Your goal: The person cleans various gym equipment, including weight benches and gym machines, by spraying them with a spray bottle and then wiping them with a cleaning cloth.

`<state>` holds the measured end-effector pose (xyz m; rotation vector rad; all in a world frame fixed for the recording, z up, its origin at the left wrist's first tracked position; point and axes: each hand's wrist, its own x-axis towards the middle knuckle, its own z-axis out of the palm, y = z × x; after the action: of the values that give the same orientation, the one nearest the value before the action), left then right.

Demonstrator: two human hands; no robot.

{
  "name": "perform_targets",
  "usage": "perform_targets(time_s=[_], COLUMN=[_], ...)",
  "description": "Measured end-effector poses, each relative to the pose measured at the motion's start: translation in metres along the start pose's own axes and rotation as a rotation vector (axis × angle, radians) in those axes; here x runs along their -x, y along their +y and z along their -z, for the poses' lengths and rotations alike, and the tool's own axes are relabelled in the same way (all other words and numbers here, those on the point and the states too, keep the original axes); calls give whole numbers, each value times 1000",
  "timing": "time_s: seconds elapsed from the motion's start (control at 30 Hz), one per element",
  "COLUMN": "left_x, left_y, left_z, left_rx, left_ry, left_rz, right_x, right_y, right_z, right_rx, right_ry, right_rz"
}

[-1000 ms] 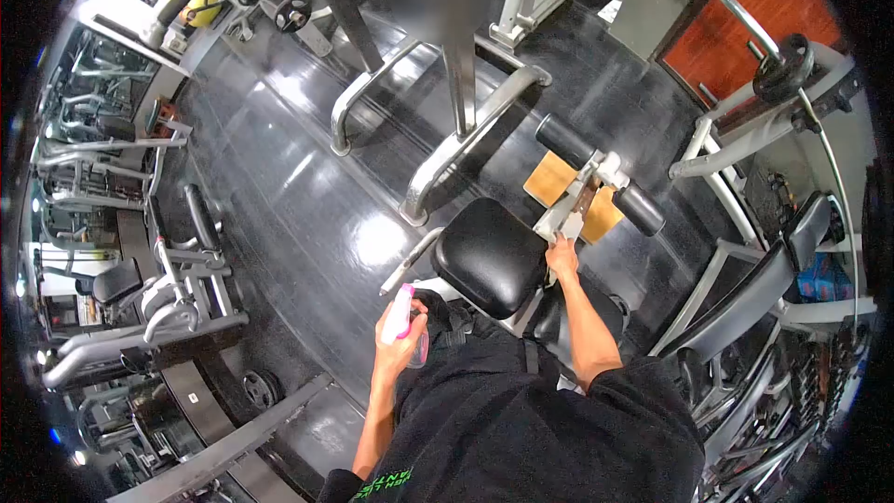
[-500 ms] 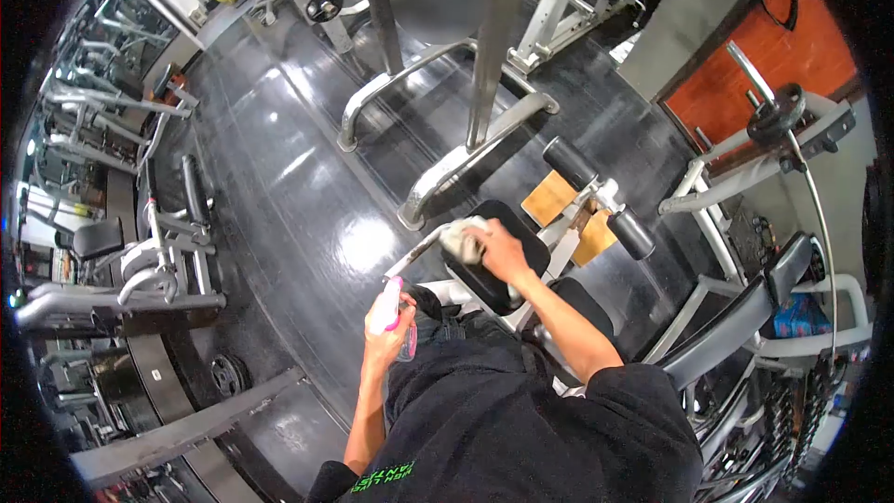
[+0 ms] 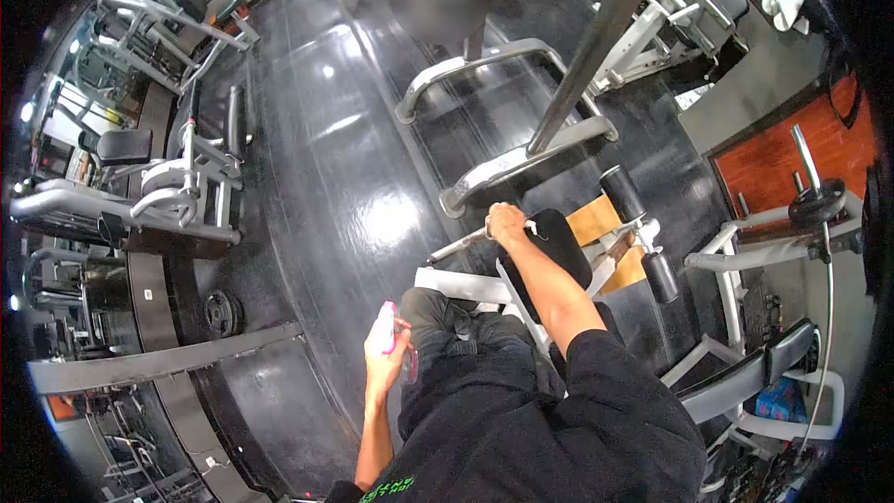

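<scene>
My left hand (image 3: 384, 349) is wrapped round a spray bottle (image 3: 388, 328) with a white and pink trigger head, held low beside my leg. Most of the bottle is hidden by the fingers. With my arm stretched forward, my right hand (image 3: 506, 222) closes round a metal handle bar (image 3: 458, 247) beside a black padded seat (image 3: 562, 256). A white cloth (image 3: 532, 226) shows only as a small edge by that hand; the rest is covered. The bar's near end points left, towards the floor.
Roller pads (image 3: 622, 191) and a wooden board (image 3: 596, 222) lie beyond the seat. A grey steel frame (image 3: 503, 163) stands ahead on the black floor (image 3: 345, 251). Weight machines (image 3: 191, 177) line the left, a weight plate (image 3: 223, 313) lies on the floor, and a loaded barbell (image 3: 817, 200) is at right.
My right hand has moved with the cloth from the top of the seat pad to the metal bar. My left hand stays low with the spray bottle. The view has shifted left.
</scene>
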<state>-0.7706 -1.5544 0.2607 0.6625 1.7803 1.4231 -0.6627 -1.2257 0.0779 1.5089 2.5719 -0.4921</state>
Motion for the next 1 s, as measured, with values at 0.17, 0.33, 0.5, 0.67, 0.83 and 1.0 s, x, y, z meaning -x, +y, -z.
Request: perform_targets(time_s=[0.17, 0.33, 0.5, 0.67, 0.83, 1.0], left_x=[8, 1, -12, -18, -31, -43], left_y=[-20, -9, 1, 10, 7, 22], left_z=[13, 18, 20, 25, 40, 65], left_rx=[3, -3, -15, -19, -66, -173], left_ry=[49, 6, -17, -44, -133, -195], left_rz=[25, 50, 47, 72, 60, 77], right_x=[52, 38, 27, 68, 66, 48], right_y=[-81, -43, -22, -77, -57, -68], right_z=[-22, -3, -10, -27, -6, -30], right_rx=[-477, 48, -106, -293, -276, -458], right_ry=[-110, -204, 102, -33, -113, 139], right_rz=[6, 377, 61, 317, 234, -126])
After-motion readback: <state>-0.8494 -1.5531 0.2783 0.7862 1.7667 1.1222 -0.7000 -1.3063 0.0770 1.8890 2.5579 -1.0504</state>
